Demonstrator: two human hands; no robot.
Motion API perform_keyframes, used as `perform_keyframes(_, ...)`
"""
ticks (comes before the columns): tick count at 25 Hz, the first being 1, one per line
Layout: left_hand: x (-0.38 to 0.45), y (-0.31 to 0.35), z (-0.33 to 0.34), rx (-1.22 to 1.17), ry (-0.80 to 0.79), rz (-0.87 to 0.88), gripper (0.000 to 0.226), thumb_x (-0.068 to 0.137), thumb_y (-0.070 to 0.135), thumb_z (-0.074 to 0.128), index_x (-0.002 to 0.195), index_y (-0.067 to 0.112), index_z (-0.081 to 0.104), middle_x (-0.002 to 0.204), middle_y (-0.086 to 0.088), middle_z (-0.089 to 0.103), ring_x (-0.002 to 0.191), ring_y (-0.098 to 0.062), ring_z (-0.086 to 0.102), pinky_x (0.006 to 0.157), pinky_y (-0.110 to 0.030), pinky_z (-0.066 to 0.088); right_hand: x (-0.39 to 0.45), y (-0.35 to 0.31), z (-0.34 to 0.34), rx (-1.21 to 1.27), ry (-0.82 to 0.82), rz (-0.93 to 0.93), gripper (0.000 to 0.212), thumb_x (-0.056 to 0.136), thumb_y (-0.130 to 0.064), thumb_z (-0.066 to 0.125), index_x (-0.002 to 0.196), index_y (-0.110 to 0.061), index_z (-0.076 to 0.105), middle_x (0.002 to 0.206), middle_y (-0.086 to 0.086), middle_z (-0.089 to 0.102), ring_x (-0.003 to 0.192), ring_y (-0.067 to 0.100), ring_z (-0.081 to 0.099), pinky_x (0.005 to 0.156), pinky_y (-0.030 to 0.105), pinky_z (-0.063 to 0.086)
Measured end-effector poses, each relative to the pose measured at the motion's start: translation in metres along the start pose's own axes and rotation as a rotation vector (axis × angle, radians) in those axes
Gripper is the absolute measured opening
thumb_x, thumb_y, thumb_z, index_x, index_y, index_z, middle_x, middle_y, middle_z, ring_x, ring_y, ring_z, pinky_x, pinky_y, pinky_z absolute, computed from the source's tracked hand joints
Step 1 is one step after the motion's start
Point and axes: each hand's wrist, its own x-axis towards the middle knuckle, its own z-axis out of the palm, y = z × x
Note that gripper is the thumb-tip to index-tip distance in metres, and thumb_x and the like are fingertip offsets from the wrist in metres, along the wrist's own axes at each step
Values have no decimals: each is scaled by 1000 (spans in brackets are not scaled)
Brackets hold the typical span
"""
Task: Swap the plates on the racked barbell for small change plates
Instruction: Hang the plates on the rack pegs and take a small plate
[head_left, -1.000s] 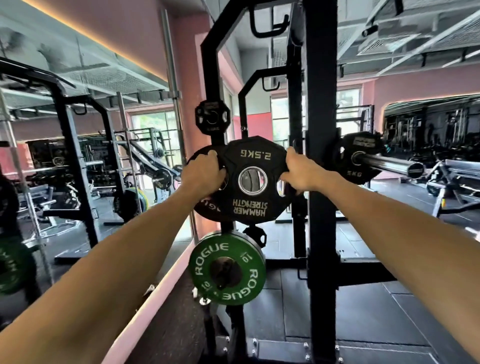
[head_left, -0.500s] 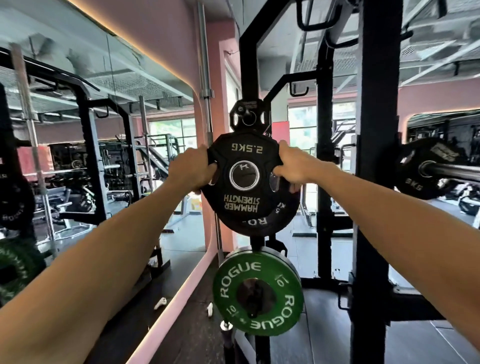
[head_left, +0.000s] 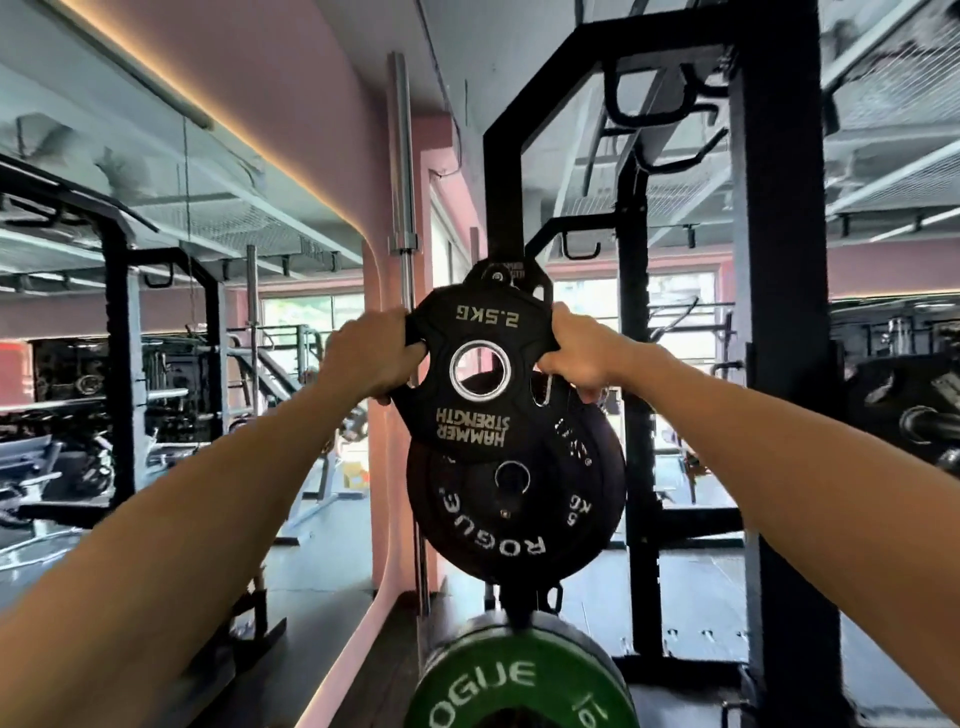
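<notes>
Fingers (head_left: 400, 358) of both hands now grip the 2.5 kg plate (head_left: 480, 384) lifted clear above the Rogue plate (head_left: 519, 512) below them, ready for the barbell

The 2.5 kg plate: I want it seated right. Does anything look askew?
The 2.5 kg plate, gripped by left hand and right hand, is upside down, lettering inverted; no peg shows through its hole.

2.5 kg plate (head_left: 480, 400): matt black rubber, shiny metal bore | green plate (head_left: 519, 680): smooth, slightly glossy
</notes>
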Motion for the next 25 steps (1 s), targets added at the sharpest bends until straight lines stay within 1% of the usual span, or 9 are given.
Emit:
perform_keyframes(3,40,-5,3,-23,70,74,22,87,34,54,96,14,56,82,-9,58,89,-37,64,67,-33,42,34,2,-16,15,79,4,32,89,-10,55,111,-5,33,83,25,60,52,38,62,44,37,48)
perform_keyframes(5,65,-7,3,-40,114,84,26,87,34,54,101,12,59,88,-11,62,92,-36,64,68,-33,40,58,3,-25,2,112,12,36,88,-9,57,115,-4,33,87,26,60,53,36,61,42,35,48)
perform_keyframes(6,78,-8,4,-51,131,92,28,87,34,54,103,12,60,90,-12,63,92,-36,64,69,-33,40,68,3,-30,-20,132,13,37,88,-9,57,117,-4,34,90,26,61,60,38,64,46,38,51)
perform_keyframes(8,103,-13,6,-83,138,110,28,86,34,53,100,12,60,85,-11,62,88,-36,64,71,-34,46,88,1,-38,-53,187,13,36,88,-8,58,117,-4,36,97,24,62,83,44,66,66,47,57)
perform_keyframes(10,127,-16,7,-106,134,134,26,85,35,52,96,12,60,79,-7,62,80,-34,65,72,-36,52,104,2,-45,-69,221,17,36,87,-7,59,115,-3,38,100,25,62,91,46,64,74,50,56)
perform_keyframes(13,153,-18,16,-106,151,153,24,85,36,52,94,16,61,81,-7,64,79,-31,64,73,-37,53,128,9,-49,-72,225,48,35,85,-7,60,112,-2,37,98,28,62,83,47,65,65,47,55)
perform_keyframes(17,185,-20,37,-134,144,165,26,83,37,52,96,16,61,83,-6,65,78,-30,65,76,-38,55,157,24,-55,-63,188,71,34,87,-6,57,112,-5,35,82,31,62,47,33,57,40,34,46)
perform_keyframes(21,216,-19,55,-124,142,177,22,85,35,53,92,15,58,88,-8,64,81,-29,61,72,-35,51,185,41,-57,-63,174,93,35,87,-6,56,113,-6,33,84,38,62,42,30,54,39,31,43)
perform_keyframes(25,241,-19,86,-89,147,185,24,85,37,52,96,17,56,87,-6,62,81,-29,60,70,-35,48,215,58,-47,-86,161,131,37,87,-6,59,114,-5,33,80,31,59,42,29,53,38,32,44)
